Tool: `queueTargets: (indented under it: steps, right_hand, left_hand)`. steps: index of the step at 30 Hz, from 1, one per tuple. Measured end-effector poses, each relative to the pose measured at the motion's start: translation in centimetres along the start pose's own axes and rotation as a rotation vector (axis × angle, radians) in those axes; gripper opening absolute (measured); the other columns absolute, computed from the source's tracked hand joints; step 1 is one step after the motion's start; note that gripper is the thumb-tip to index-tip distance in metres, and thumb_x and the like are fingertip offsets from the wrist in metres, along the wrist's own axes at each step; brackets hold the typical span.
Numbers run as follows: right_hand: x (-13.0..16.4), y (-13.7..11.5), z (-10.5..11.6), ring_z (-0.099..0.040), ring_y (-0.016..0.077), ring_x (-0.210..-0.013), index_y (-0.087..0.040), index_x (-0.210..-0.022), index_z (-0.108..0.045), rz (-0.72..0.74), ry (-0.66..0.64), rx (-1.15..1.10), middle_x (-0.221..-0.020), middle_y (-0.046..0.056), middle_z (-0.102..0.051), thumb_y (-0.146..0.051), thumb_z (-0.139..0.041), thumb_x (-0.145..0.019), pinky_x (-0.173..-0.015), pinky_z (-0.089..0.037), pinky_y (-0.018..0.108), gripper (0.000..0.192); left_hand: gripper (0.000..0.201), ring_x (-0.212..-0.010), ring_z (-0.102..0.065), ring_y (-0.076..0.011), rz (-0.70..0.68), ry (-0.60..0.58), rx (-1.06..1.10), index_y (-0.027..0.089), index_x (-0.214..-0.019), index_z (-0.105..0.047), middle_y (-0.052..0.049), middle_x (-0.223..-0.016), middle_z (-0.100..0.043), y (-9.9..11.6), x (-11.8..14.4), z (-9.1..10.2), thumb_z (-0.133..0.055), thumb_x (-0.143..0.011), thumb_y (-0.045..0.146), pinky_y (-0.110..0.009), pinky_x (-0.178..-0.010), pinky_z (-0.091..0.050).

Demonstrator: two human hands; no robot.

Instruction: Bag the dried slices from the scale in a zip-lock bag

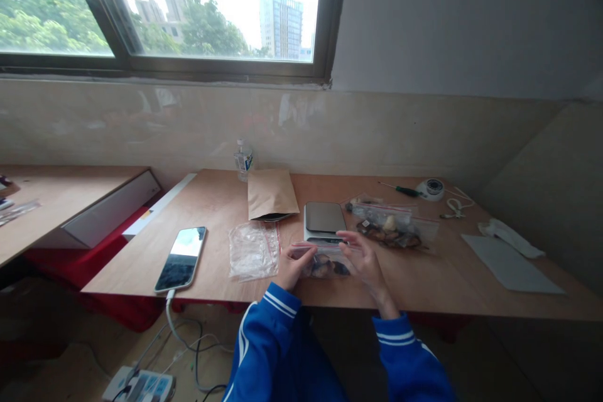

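Hands first: my left hand (293, 266) and right hand (363, 262) both pinch a small clear zip bag (326, 262) of dark dried pieces, each closed on one end of it, held just above the front edge of the desk (438, 279). Bag's long axis runs left to right, parallel to that front edge, so the two hands sit at opposite ends of it and neither is nearer than the other; the right fingers curl over the top strip, the left thumb and fingers grip the left corner. I cannot tell whether the seal is open or pressed shut. Directly behind the bag, toward the back edge, a small digital scale (325, 218) with a grey platform, nearly touching the bag's far side. Right of the scale, a larger zip bag (393, 226) with red seal strip, holding more of the dark pieces, lying flat. Left of my left hand, an empty crumpled zip bag (253, 250), and further left a smartphone (183, 258) near the front left corner, its cable dropping off the edge. Behind the empty bag, a brown paper pouch (272, 193) and a water bottle (244, 160) at the back edge. Far right back: a green-handled screwdriver (399, 189) and a round white reel (430, 189). Nothing lies between hands and scale.
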State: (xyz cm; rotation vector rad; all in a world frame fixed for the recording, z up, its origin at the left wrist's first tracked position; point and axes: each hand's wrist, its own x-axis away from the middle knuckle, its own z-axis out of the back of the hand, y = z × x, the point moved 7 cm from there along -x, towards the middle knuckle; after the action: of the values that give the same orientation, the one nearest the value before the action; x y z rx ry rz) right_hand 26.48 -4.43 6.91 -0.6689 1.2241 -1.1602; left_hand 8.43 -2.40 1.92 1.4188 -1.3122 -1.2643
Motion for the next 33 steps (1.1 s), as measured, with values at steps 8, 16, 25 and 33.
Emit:
queueTargets:
  steps: [8, 16, 25, 33]
  right_hand:
    - [-0.8, -6.5, -2.8, -0.061, 0.0167, -0.08, -0.023, -0.082, -0.067, 0.205, -0.478, 0.63, -0.079, 0.001, -0.069, -0.026, -0.052, -0.088, -0.078, -0.039, 0.03, 0.016]
    - [-1.0, -5.7, -3.4, -0.055, 0.0152, -0.068, -0.019, -0.073, -0.062, 0.257, -0.427, 0.84, -0.07, 0.002, -0.066, -0.005, -0.045, -0.083, -0.07, -0.035, 0.026, 0.024]
    - [-0.8, -6.3, -3.8, -0.056, 0.0167, -0.073, -0.021, -0.082, -0.062, 0.311, -0.399, 0.887, -0.075, 0.003, -0.064, -0.025, -0.044, -0.093, -0.071, -0.036, 0.026, 0.021]
    - [-1.0, -5.3, -3.5, -0.056, 0.018, -0.072, -0.022, -0.086, -0.064, 0.352, -0.351, 0.87, -0.075, 0.003, -0.067, -0.025, -0.045, -0.092, -0.069, -0.038, 0.026, 0.02]
  left_hand:
    - [0.028, -0.077, -0.065, -0.0192, -0.098, -0.081, -0.039, 0.012, -0.082, -0.069, -0.007, -0.079, -0.07, 2.4, 1.1, -1.6, -0.067, -0.075, 0.039, -0.029, -0.071, -0.052]
    - [0.027, -0.077, -0.064, -0.0172, -0.245, -0.051, -0.257, 0.016, -0.084, -0.068, -0.006, -0.08, -0.069, 3.8, 1.3, -1.9, -0.059, -0.081, 0.04, -0.027, -0.07, -0.051]
    - [0.036, -0.065, -0.055, -0.0124, -0.286, 0.056, -0.333, 0.016, -0.079, -0.061, -0.002, -0.07, -0.059, 3.7, 1.2, -1.9, -0.04, -0.09, 0.043, -0.023, -0.062, -0.044]
    - [0.041, -0.059, -0.047, -0.0106, -0.261, 0.209, -0.313, 0.017, -0.064, -0.053, 0.001, -0.06, -0.05, 3.1, 0.9, -0.4, -0.043, -0.088, 0.048, -0.022, -0.056, -0.038]
